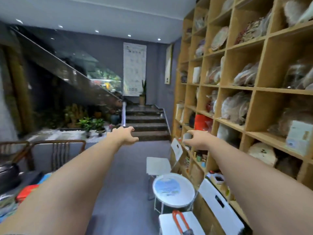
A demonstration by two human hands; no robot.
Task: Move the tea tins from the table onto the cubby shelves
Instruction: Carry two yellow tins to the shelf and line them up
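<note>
Both my arms reach forward at chest height. My right hand point(199, 139) grips a small pale tea tin point(187, 136) between thumb and fingers, just left of the wooden cubby shelves point(237, 128). My left hand point(124, 134) is held out over the floor with its fingers relaxed and holds nothing. The table point(15, 189) lies at the lower left edge, cluttered with a red box point(25, 192) and other packets. Many cubbies hold wrapped tea cakes and boxes.
A round white side table point(173, 190) and white folding chairs point(159, 164) stand along the shelf foot. A wooden chair point(59, 150) sits behind the table. Stone steps point(145, 122) and a planter lie ahead across grey floor.
</note>
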